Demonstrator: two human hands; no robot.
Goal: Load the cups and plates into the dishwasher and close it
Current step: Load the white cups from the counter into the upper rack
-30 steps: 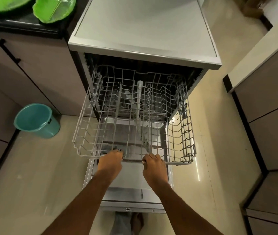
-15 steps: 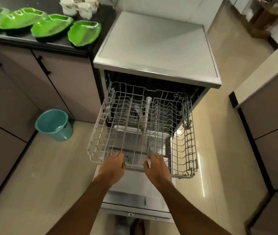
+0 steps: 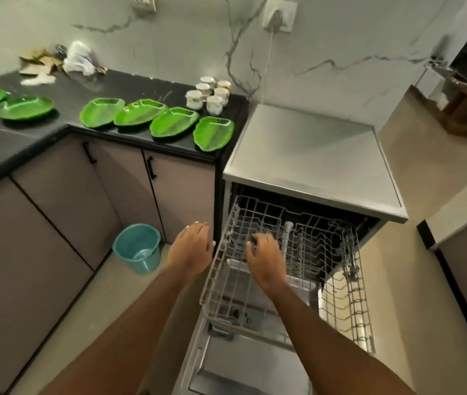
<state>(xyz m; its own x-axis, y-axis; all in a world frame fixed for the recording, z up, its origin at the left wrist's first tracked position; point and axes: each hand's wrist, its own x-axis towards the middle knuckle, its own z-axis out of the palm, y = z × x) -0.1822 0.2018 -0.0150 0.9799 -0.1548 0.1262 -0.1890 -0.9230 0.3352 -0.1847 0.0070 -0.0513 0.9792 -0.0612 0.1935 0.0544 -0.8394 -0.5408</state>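
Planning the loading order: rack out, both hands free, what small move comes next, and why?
Probably reach the left hand up to the nearest green plate on the counter. The rack is out and empty, that hand and the right hand hold nothing, and that plate lies closest to the dishwasher.

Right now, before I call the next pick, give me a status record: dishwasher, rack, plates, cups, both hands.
dishwasher: door down, open
rack: pulled out, nothing loaded
plates: six green, all on the counter; four in a row near the dishwasher, two farther left
cups: small cluster at the counter's back corner
left hand: open, left of the rack, holds nothing
right hand: over the rack, fingers loosely curled, holds nothing
bucket: teal, on the floor
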